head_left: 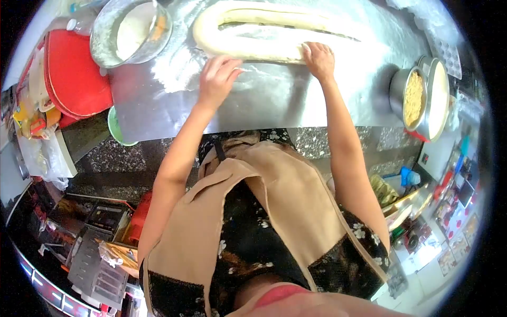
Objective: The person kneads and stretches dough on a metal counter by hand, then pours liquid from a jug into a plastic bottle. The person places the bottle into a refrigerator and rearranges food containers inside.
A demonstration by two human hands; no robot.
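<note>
- Your left hand [218, 76], fingers loosely parted, hovers at or touches the dough's near edge; contact is unclear.
- Your right hand [319, 59], well apart from it, rests on the long, pale, looped dough rope [253, 50]; its grip cannot be told.
- The dough lies at the far side of the shiny metal table [174, 108], right of a flour-filled bowl [99, 47].

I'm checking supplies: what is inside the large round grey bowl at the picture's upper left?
The large round grey bowl holds white powder and, by its right side, something orange-brown, too unclear to identify. Whatever lies beneath the powder is hidden.
</note>
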